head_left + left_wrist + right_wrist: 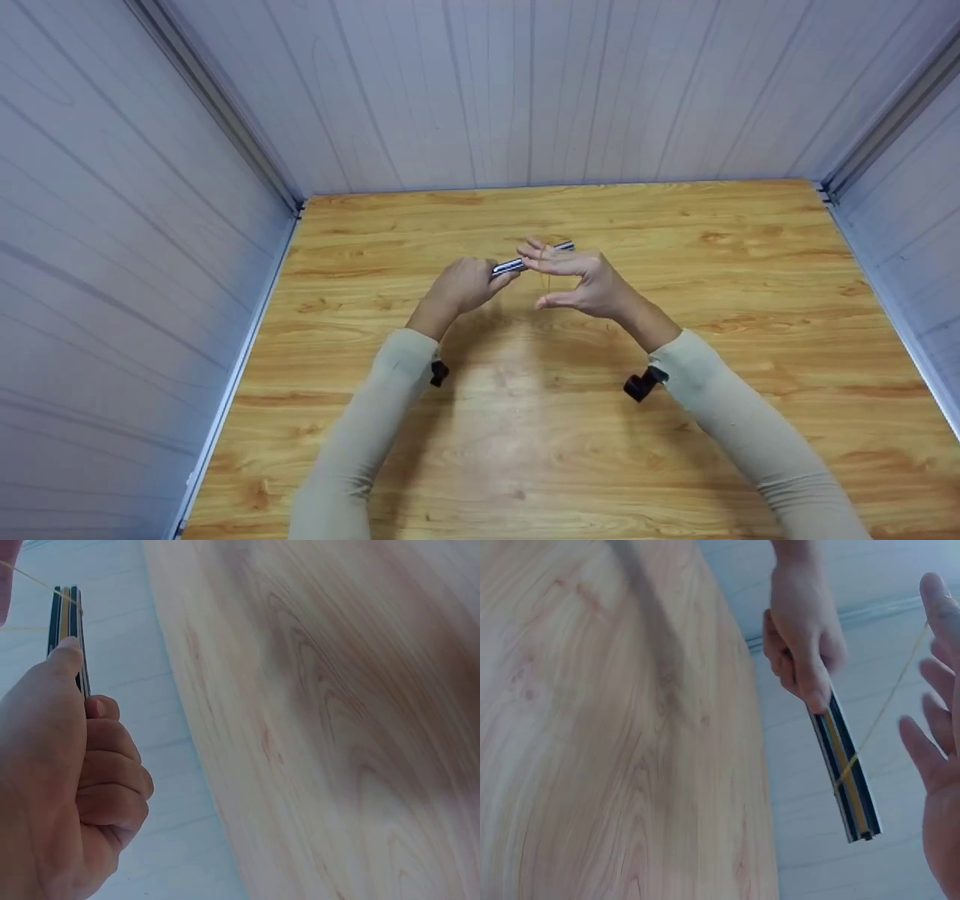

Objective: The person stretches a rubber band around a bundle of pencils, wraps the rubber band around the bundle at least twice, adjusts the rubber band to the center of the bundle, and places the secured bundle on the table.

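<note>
My left hand (463,285) grips a bundle of slim, straight sticks (509,266) above the table, its thumb lying along them. In the right wrist view the bundle (849,772) shows dark and silver lengths with a yellow strip in the middle; their exact kind cannot be told. A thin yellow rubber band (889,701) runs from the bundle to my right hand (589,281), stretched taut. That hand is spread, with fingers straight and thumb apart, and the band passes around them. In the head view its fingers partly hide the far part of the bundle.
A wood-grain table (517,450) lies beneath both hands. Pale panel walls (495,90) stand at the back and on both sides. A small black camera (640,385) is strapped at the right wrist, and another (439,372) at the left.
</note>
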A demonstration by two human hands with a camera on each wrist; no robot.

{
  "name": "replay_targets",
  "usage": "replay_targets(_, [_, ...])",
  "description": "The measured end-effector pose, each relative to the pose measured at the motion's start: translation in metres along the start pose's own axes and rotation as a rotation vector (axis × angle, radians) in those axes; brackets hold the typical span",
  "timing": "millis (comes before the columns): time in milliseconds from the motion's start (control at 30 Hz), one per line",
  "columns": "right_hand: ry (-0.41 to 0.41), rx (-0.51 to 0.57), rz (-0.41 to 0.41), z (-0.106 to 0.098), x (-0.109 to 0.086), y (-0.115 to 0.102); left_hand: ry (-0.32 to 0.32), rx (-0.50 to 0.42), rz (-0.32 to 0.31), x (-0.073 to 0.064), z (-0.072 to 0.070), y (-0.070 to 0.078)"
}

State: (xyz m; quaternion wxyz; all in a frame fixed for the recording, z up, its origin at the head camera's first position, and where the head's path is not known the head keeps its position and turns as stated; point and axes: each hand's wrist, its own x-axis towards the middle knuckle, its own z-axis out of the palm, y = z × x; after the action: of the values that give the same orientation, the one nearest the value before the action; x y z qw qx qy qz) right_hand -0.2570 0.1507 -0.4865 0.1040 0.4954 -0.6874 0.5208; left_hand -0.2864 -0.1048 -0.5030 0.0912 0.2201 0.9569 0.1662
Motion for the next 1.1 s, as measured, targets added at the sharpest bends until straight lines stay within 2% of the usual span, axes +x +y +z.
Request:
replay_targets(100, [0.016, -0.174, -0.086, 0.005, 0.0, -0.001, 0.038, -0.112, -0.054, 0.001, 0.001, 0.0])
replay_targets(167, [0.035, -0.228, -0.109, 0.008, -0.001, 0.0, 0.071, -0.19, -0.095, 0.0, 0.001, -0.001])
replay_targets(267, [0.07, -0.255, -0.11, 0.011, -0.002, 0.0, 0.126, -0.293, -0.139, 0.0, 0.0, -0.002])
replay_targets(433, [0.113, -0.249, -0.094, 0.014, -0.003, 0.001, 0.215, -0.424, -0.151, -0.001, 0.0, 0.0])
replay_targets(533, [0.165, -0.177, -0.047, 0.016, -0.006, 0.001, 0.267, -0.474, -0.142, -0.001, 0.002, 0.001])
replay_targets(700, [0.257, 0.028, 0.146, 0.015, -0.013, -0.002, 0.362, -0.533, -0.139, -0.004, 0.003, 0.002])
replay_targets(800, [0.286, 0.137, 0.227, 0.012, -0.016, -0.004, 0.42, -0.545, -0.134, -0.006, 0.004, 0.003])
replay_targets(967, [0.349, 0.299, 0.3, 0.005, -0.018, -0.001, 0.516, -0.521, -0.101, -0.009, 0.005, 0.005])
replay_targets(1100, [0.393, 0.413, 0.338, -0.003, -0.022, 0.004, 0.574, -0.496, -0.03, -0.013, 0.004, 0.007])
